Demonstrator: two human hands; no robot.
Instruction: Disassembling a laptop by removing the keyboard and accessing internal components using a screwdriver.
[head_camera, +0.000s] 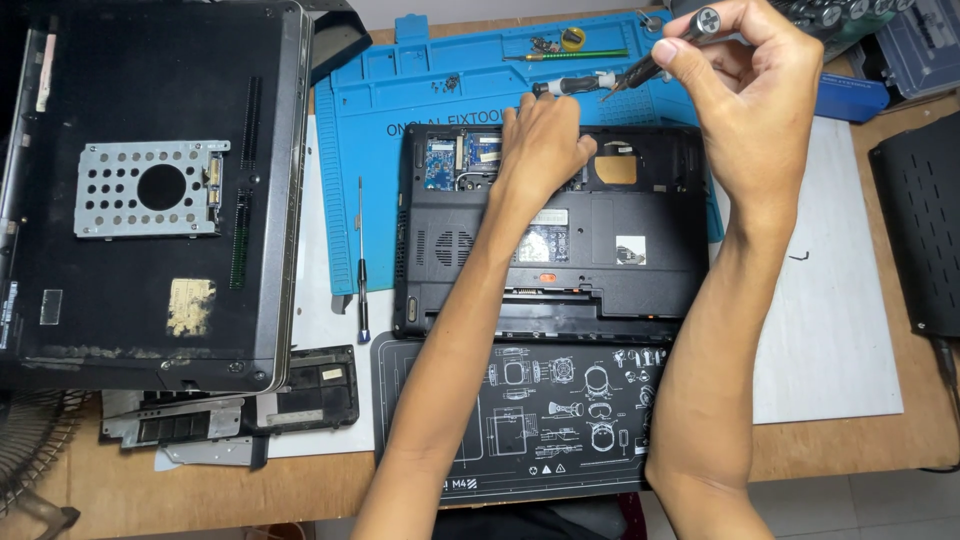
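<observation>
Covering the open bay near the top edge of the small black laptop (560, 240), our left hand (542, 140) hides whatever sits beneath its palm, and we cannot tell whether its fingers press on a part or merely rest there; they lie together, curled down onto the case. The tip of the screwdriver (668, 50) is hard to make out against the blue mat (420, 90) behind it. Our right hand (745, 90) is raised above the laptop's far right corner, wrist bent, fingers clamped around the dark screwdriver handle, its round end cap turned toward us. Both forearms reach straight out from the bottom edge. The laptop lies upside down on the worktop (850, 440), partly on the blue mat and partly on a black mat with white drawings (530, 420). Its underside shows a circuit board, an orange patch, vents and stickers. A larger black laptop (150, 200) lies at left, cut off by the edge.
</observation>
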